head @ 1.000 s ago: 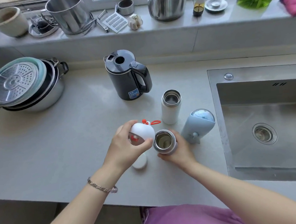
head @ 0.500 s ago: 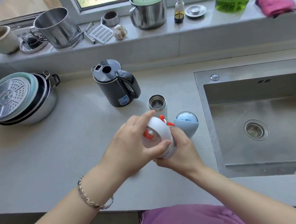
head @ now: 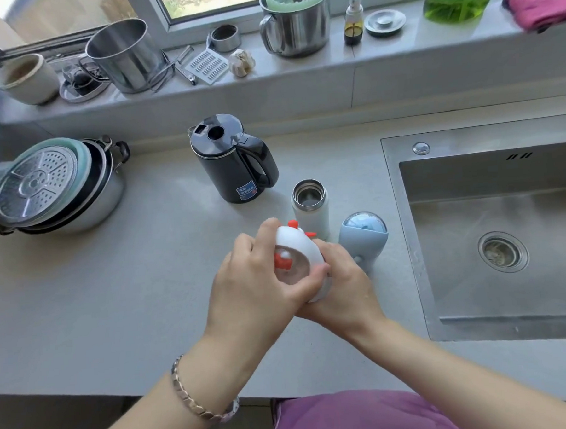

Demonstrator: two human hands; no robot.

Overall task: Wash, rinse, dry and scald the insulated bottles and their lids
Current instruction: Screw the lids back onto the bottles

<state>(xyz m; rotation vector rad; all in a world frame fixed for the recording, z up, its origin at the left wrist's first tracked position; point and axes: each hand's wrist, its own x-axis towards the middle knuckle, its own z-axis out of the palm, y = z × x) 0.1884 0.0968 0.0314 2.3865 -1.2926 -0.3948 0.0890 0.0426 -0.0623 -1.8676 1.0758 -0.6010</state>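
At the far left of the worktop [head: 122,304] sits a stack of pots [head: 87,205] with a perforated steamer plate leaning on top. A black kettle [head: 230,171] stands further in, its handle turned towards the sink.

In front of it the left hand [head: 256,288] has its grip clamped on the white lid [head: 304,249], thumb across the near side and fingers over the far side. The lid's red knobs poke out above the fingertips. The lid sits tilted, directly between the two hands.

The right hand [head: 348,289] has its grip closed round the held bottle [head: 324,289] just under the lid. Only a white sliver of it shows.

Just behind the hands an open white bottle [head: 310,209] stands upright. A pale blue domed piece [head: 363,243] stands beside it, near the sink [head: 398,228].
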